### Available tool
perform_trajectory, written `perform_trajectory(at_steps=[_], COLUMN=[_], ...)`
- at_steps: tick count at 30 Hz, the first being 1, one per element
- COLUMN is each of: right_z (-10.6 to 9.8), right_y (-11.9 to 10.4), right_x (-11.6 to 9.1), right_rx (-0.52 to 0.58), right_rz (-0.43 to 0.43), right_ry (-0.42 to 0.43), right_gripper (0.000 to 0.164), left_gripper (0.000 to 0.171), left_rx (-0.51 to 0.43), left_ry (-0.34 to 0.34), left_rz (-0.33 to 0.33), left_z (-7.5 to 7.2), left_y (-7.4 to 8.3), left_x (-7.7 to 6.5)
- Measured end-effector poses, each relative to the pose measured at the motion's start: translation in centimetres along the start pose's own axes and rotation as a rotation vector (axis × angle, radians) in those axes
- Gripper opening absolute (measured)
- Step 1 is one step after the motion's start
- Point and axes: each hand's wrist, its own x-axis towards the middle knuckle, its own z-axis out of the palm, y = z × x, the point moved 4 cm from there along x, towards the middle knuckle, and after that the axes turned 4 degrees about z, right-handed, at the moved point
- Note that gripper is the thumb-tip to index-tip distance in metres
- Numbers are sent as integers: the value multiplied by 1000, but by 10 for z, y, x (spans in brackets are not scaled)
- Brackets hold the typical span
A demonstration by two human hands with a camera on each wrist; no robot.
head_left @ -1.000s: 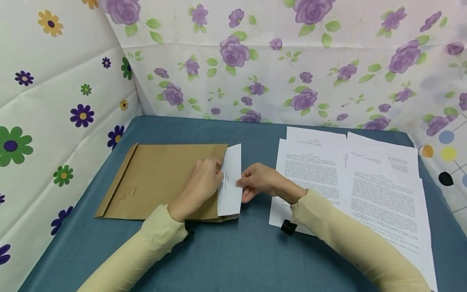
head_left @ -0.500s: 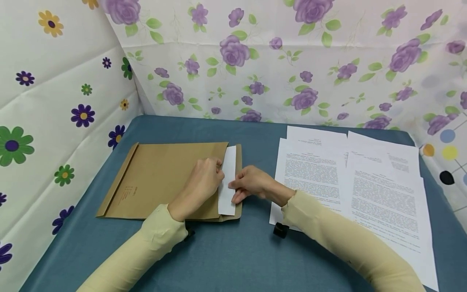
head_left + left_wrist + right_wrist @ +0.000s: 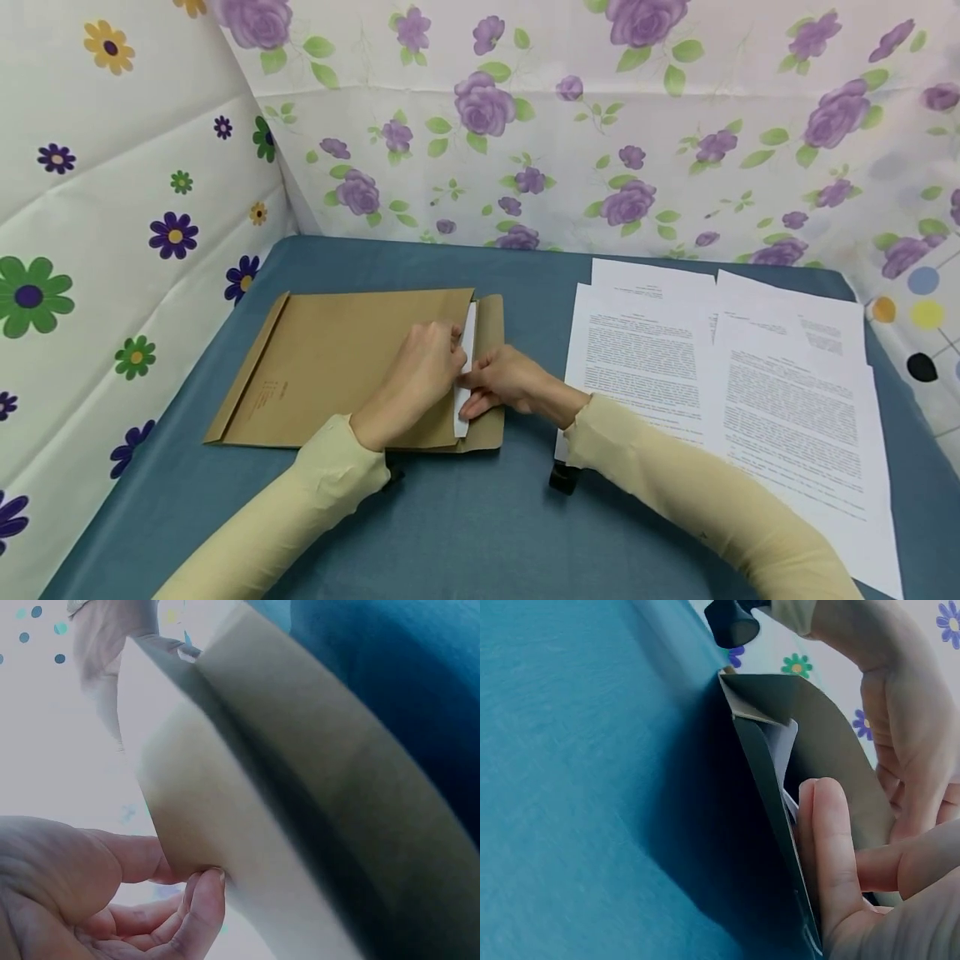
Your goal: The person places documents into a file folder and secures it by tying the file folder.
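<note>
In the centre-left of the head view, the brown paper envelope (image 3: 345,367) lies on the blue-covered surface (image 3: 480,533), its open mouth toward the right. The left grip (image 3: 416,367) pinches the upper panel's edge and lifts it; the right grip (image 3: 513,383) appears to pinch the edge of the white paper (image 3: 462,417) at that mouth. Sliding it cleanly would call for holding the panel high, the paper level, and pushing evenly so no corner catches or creases. Only a narrow white strip shows; how much lies inside is hidden. Overlapping printed sheets (image 3: 637,358) rest at right, outside the envelope.
</note>
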Motion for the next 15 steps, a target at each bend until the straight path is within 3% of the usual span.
perform_trajectory(at_steps=[15], right_z=[8], right_y=[3], right_x=[6], right_rx=[40], right_rz=[-39], right_ry=[19], right_gripper=[28], left_gripper=[35], left_rx=[-7], left_ry=[-3], left_rz=[22], left_z=[-1], left_y=[-3], left_x=[-1])
